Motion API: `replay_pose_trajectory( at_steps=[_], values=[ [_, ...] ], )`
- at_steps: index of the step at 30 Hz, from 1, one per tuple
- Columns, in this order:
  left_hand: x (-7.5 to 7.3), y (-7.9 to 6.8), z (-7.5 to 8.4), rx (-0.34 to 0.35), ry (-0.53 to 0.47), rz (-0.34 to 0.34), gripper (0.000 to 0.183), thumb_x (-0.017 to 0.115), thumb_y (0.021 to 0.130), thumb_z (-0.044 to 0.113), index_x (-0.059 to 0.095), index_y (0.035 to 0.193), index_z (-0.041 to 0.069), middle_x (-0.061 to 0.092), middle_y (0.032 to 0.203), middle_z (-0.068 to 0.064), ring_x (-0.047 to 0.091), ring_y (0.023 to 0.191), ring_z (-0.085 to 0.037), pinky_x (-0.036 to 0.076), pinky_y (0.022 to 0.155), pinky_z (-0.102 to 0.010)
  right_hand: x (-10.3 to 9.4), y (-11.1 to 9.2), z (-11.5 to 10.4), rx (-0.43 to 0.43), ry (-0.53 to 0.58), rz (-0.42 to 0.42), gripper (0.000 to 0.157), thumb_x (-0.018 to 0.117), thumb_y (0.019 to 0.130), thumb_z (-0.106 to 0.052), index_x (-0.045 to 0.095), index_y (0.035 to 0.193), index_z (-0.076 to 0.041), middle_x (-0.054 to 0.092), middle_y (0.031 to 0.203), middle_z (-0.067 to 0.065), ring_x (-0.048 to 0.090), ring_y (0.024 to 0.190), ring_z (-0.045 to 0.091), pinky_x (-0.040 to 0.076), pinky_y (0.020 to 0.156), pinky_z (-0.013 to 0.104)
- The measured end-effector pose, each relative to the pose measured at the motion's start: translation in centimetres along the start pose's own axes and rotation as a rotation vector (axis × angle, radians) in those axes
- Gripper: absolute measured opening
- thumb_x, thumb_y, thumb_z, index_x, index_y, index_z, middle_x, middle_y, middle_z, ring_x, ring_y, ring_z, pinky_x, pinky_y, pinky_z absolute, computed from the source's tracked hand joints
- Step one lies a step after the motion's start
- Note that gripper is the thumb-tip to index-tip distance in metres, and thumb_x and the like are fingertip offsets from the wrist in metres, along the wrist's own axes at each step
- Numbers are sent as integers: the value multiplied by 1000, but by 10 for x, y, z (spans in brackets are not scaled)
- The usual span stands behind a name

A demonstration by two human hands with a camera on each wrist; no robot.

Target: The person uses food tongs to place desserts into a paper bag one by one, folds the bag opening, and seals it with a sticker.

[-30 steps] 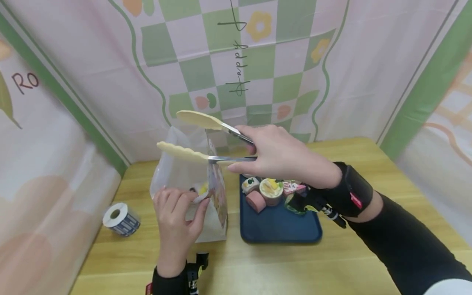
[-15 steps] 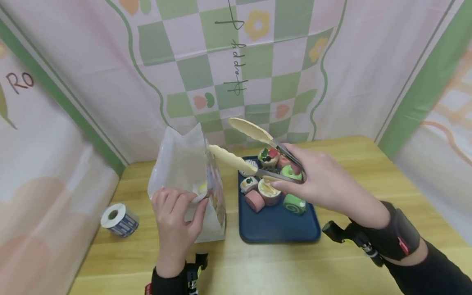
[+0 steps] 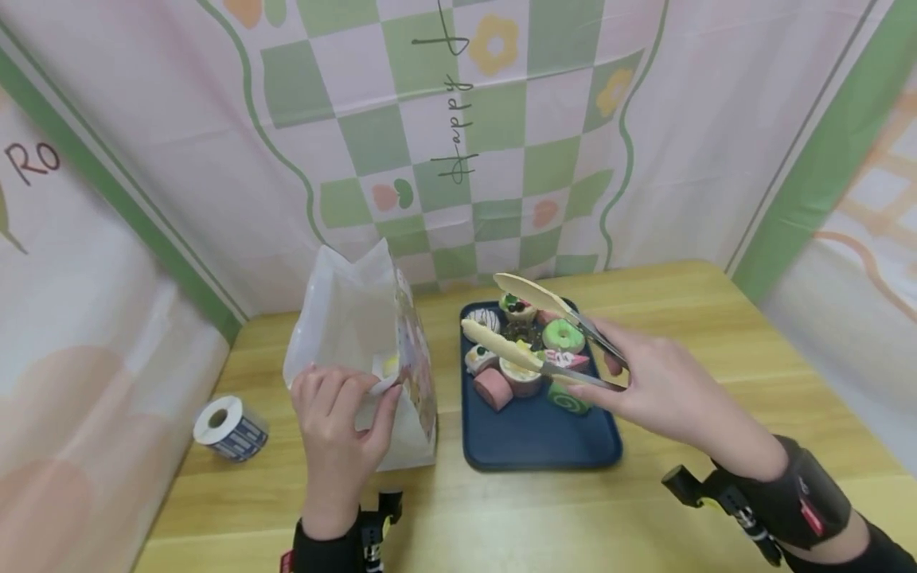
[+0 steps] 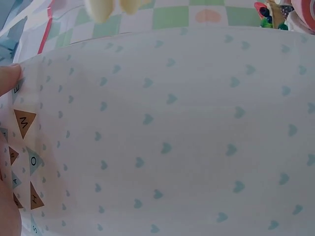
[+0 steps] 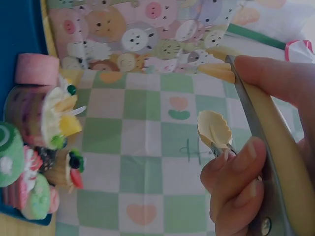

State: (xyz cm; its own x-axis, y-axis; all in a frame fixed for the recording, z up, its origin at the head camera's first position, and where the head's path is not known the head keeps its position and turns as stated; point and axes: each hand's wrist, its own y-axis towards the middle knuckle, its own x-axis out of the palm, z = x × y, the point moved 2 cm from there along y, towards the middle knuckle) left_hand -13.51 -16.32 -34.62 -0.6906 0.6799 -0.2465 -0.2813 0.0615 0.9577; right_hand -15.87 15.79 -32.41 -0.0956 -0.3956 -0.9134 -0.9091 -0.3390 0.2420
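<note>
My left hand point(image 3: 340, 438) pinches the near rim of a white paper bag point(image 3: 408, 446), which stands upright with its mouth spread. Something yellow point(image 3: 390, 366) shows inside it. In the left wrist view the heart-printed side of the bag point(image 4: 197, 132) fills most of the picture. Tongs with pale yellow tips point(image 3: 501, 346) are held in my right hand point(image 3: 659, 390), their arms apart and nothing between them. They hover over a dark blue tray point(image 3: 540, 446) of small cakes, among them a green doughnut point(image 3: 563, 337), a pink roll point(image 3: 493, 389) and a green roll point(image 3: 569, 398).
A roll of labels point(image 3: 232, 428) stands left of the bag on the wooden table point(image 3: 523, 525). Behind the table hangs a green-and-white checked cloth point(image 3: 444, 159). The bag's printed side panel point(image 5: 142, 34) appears in the right wrist view.
My right hand has moved right and down, carrying the tongs from above the bag to over the tray. My left hand stays on the bag's rim.
</note>
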Motion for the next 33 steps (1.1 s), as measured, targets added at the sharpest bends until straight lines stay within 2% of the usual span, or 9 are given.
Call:
replay_pose_trajectory(
  at_steps=[7,16,20,24,33],
  values=[
    [1,-1,1,5,12,16,38,61,88,31,58,66,1,55,64,-9,45,68,-29,30,75,-52,15,-11,17,2,-31,-41,88,60,74,-68,47,135,-5,48,68,-3,36,46,7,31,43,25],
    [1,-2,0,-6,15,5,37,61,89,31,58,67,2,55,65,-10,45,68,-30,30,75,-53,30,-23,33,82,-32,-79,92,58,73,-71,46,136,-5,48,68,-2,37,48,10,31,43,26],
    [1,-1,0,-12,14,2,37,61,89,31,58,67,1,56,65,-10,45,69,-30,30,75,-53,36,-26,38,104,-28,-83,91,62,74,-68,45,136,-4,49,69,-1,37,47,10,31,42,26],
    [1,-1,0,-10,16,7,38,61,89,32,59,67,1,56,64,-10,46,69,-30,31,75,-53,40,-29,43,124,-32,-88,94,60,73,-70,44,138,-4,50,69,0,36,46,10,30,41,26],
    [2,0,0,-5,19,14,39,61,89,33,59,66,1,56,64,-10,46,68,-30,31,76,-53,47,-35,50,126,-48,-67,96,60,73,-70,45,136,0,49,67,-2,36,45,9,29,41,25]
  ],
)
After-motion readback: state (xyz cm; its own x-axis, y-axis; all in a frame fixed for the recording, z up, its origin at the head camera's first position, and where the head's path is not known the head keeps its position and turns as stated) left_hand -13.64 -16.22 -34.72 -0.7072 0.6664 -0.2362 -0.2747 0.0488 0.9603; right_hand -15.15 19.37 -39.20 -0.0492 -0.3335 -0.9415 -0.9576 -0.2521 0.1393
